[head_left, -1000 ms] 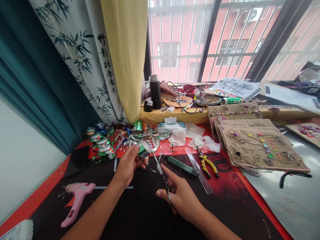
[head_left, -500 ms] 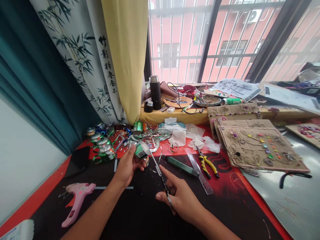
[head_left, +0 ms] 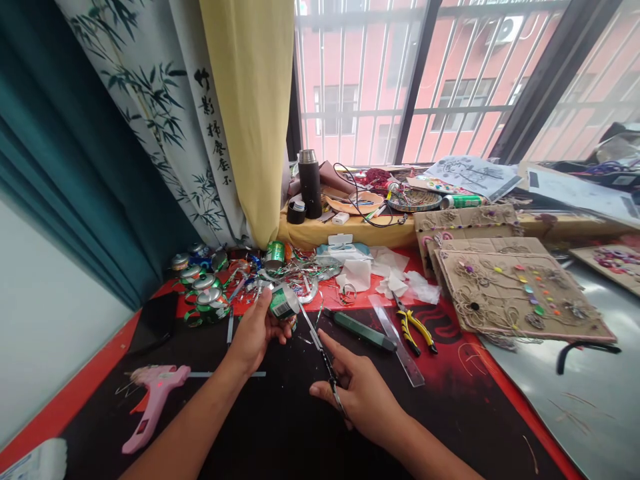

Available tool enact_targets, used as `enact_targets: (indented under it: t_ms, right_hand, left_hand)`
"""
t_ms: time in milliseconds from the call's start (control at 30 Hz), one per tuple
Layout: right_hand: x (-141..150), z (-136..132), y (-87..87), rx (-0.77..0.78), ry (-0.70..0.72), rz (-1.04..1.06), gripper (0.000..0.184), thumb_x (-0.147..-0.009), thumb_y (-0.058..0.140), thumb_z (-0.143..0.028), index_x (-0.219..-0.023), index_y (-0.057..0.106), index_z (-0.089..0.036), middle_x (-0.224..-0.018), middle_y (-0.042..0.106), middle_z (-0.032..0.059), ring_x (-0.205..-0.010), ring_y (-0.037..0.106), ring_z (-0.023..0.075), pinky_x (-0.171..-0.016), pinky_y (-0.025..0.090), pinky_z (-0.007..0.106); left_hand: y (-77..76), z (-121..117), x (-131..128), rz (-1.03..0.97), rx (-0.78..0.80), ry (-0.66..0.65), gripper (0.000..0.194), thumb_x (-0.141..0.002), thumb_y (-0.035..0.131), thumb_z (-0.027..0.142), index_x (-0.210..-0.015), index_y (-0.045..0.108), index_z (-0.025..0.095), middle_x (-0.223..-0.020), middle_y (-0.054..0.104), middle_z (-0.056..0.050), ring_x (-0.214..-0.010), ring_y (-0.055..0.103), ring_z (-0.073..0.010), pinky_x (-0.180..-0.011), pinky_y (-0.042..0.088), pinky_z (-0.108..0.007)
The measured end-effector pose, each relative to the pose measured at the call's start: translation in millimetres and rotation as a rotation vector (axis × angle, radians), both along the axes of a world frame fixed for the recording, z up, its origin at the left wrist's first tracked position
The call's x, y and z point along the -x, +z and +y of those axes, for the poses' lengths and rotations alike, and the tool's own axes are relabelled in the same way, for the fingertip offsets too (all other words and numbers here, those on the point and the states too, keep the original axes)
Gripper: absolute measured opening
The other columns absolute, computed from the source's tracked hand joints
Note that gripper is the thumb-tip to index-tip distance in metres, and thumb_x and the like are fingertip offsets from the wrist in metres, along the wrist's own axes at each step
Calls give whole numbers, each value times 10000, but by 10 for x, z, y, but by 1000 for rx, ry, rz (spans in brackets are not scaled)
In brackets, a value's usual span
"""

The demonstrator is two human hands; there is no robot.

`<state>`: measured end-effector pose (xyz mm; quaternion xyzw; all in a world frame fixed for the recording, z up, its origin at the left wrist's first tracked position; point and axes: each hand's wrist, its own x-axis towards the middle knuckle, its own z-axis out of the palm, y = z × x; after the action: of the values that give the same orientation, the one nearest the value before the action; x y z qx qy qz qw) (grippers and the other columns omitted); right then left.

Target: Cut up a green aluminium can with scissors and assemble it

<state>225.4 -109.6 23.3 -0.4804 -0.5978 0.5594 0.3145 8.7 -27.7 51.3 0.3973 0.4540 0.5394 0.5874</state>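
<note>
Pink hot-glue gun (head_left: 155,403) and yellow-handled pliers (head_left: 413,331) are lying well apart from the green aluminium can (head_left: 284,302), which the left hand (head_left: 255,327) is clenching; the right hand (head_left: 363,393) is gripping slender steel scissors (head_left: 323,353), blades just beside the can.

Home craft corner, not commercial: barred window (head_left: 411,87) facing red apartment building (head_left: 465,93), bamboo-print curtain (head_left: 150,127) at left. Long desk (head_left: 505,407) crowded with hot glue gun (head_left: 155,407), pliers (head_left: 413,331), cut drink cans (head_left: 207,300), twine-decorated cardboard panels (head_left: 520,293), thermos (head_left: 310,183).
</note>
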Motion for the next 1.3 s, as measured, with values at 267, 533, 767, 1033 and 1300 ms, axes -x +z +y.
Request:
enact_targets:
  t_ms: [267, 533, 767, 1033, 1300]
  right_hand:
    - [7, 7, -41, 3, 10, -12, 918, -878, 856, -362, -1691, 433, -309, -688, 487, -96, -407, 484, 73, -378, 375, 166]
    - [25, 13, 27, 44, -79, 39, 933, -879, 838, -443, -1695, 426, -262, -715, 502, -91, -388, 478, 72, -347, 361, 174]
    - [31, 26, -2, 66, -151, 98, 966, -878, 825, -495, -1708, 393, -254, -709, 442, -104, -381, 436, 70, -333, 372, 182]
    - [42, 38, -12, 76, -145, 91, 953, -887, 825, -458, -1710, 387, -258, -708, 447, -101, -373, 445, 73, -330, 369, 184]
    - [44, 35, -43, 78, -147, 79, 924, -892, 818, -432, -1701, 408, -258, -717, 424, -100, -370, 438, 64, -319, 353, 174]
  left_hand:
    - [7, -15, -10, -9, 40, -20, 705, -763, 732, 852, -850, 697, 153, -663, 730, -67, -452, 622, -149, -372, 459, -220]
    - [51, -39, -46, -57, -48, 9, 590, -790, 826, 714, -940, 703, 156, -737, 737, -57, -584, 693, -182, -472, 525, -249]
    - [50, -55, -51, -73, -79, 65, 646, -719, 972, 448, -1239, 658, 229, -1062, 766, -46, -775, 749, -195, -655, 629, -302]
    - [-15, -30, -31, 74, -169, 74, 686, -678, 993, 365, -1265, 653, 268, -1263, 723, -77, -1202, 687, -295, -906, 631, -374]
    - [6, -53, -46, 157, -247, 65, 683, -707, 968, 351, -1292, 621, 294, -1314, 662, -71, -1204, 677, -279, -916, 604, -347]
